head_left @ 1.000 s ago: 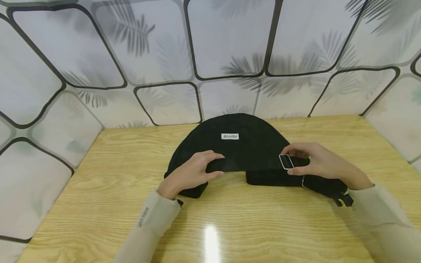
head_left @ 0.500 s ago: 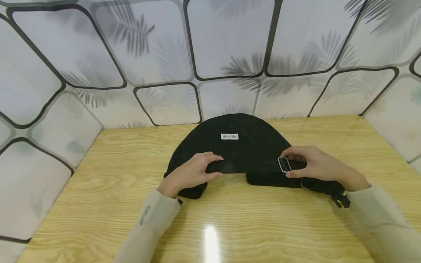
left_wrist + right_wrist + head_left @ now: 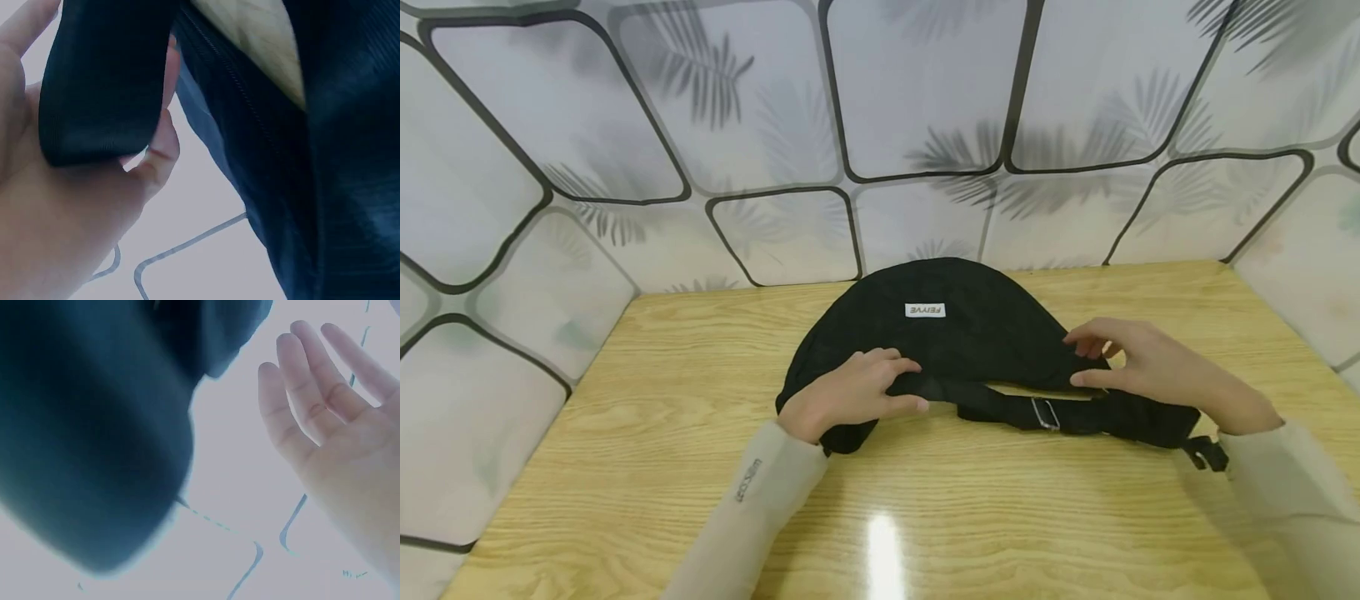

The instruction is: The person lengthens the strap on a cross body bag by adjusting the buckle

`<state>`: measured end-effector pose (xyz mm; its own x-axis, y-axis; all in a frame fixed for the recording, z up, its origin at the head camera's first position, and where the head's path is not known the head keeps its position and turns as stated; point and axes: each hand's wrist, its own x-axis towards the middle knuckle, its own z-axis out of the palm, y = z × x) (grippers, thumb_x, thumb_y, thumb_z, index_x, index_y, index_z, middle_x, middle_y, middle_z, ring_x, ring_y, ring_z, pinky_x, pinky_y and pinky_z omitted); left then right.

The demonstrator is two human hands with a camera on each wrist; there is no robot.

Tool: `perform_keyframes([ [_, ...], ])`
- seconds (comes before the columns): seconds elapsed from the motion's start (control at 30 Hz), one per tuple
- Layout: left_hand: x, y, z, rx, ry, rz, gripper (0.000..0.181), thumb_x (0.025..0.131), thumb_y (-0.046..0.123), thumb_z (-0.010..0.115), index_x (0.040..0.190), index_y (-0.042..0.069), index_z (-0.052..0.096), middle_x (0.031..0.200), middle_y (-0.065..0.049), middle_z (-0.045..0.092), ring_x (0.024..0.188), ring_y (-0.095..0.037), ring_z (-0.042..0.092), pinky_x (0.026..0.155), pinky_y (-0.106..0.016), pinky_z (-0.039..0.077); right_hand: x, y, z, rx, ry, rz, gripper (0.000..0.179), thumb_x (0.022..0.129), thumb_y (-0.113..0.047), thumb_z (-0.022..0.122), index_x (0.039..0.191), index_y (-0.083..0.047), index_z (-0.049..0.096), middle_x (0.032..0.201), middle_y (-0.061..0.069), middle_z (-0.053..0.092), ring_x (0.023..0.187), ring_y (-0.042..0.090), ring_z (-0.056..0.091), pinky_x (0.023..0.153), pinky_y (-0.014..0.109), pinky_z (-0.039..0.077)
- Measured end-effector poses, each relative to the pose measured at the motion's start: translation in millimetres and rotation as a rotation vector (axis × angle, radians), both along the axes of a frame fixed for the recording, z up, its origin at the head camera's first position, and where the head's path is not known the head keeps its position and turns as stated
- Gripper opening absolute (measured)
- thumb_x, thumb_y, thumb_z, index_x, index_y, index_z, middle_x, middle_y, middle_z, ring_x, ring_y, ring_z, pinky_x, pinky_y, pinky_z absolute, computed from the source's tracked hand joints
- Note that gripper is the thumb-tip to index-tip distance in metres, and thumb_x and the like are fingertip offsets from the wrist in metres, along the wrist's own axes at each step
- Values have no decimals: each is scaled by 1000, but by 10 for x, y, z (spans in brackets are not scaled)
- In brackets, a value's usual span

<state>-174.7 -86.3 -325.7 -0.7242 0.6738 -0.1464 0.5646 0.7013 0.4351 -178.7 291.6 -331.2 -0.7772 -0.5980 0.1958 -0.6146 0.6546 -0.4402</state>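
Note:
A black half-moon waist bag (image 3: 955,333) with a white label (image 3: 925,310) lies on the wooden table. Along its near side runs its black strap (image 3: 1000,404), carrying a metal slider buckle (image 3: 1045,413). My left hand (image 3: 853,392) holds a folded loop of the strap between thumb and fingers; in the left wrist view the strap loop (image 3: 106,94) sits against the palm. My right hand (image 3: 1138,358) hovers over the bag's right end, holding nothing, and its fingers (image 3: 300,394) are spread and fairly straight in the right wrist view.
A black plastic clip (image 3: 1206,452) at the strap's end lies by the right sleeve. The wooden table (image 3: 662,400) meets a patterned fabric wall (image 3: 925,92) behind the bag, with more panels at both sides.
My right hand has let go of the strap by its slider buckle and moved slightly right and up. The slider has dropped nearer the table, and my left hand has shifted slightly right.

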Motion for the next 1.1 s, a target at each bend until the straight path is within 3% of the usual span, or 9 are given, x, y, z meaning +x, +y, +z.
perform_keyframes([
  [0.1,-4,41,40,-6,64,2,55,102,41,62,140,2,59,130,-14,60,120,-28,54,98,-47,41,8,153,33,-18,69,-23,36,82,-9,85,115,-8,70,98,-10,67,85,6,61,74,27,52],
  [0.37,5,244,136,29,195,-51,45,102,38,62,134,7,65,126,-8,63,115,-25,57,93,-40,43,79,408,47,-36,90,9,32,77,4,84,101,-13,73,90,-14,68,79,0,61,67,19,49],
  [0.63,-36,498,123,69,177,-116,39,102,32,64,131,5,67,123,-7,64,111,-22,60,95,-33,48,201,524,27,15,-1,23,32,78,7,82,97,-16,71,88,-25,61,76,-1,59,59,25,48],
  [0.93,-33,711,25,-30,175,-156,38,101,35,65,130,10,68,121,-2,65,103,-14,62,90,-26,49,302,548,-112,36,-66,49,29,78,4,83,94,-16,69,88,-21,63,78,-3,59,56,25,49],
  [1.1,-22,819,-11,-99,196,-169,38,99,34,68,131,13,69,125,-1,65,114,-16,60,97,-28,47,357,562,-134,121,-108,-23,23,79,-1,84,96,-9,71,89,-14,66,78,-2,59,59,26,51],
])
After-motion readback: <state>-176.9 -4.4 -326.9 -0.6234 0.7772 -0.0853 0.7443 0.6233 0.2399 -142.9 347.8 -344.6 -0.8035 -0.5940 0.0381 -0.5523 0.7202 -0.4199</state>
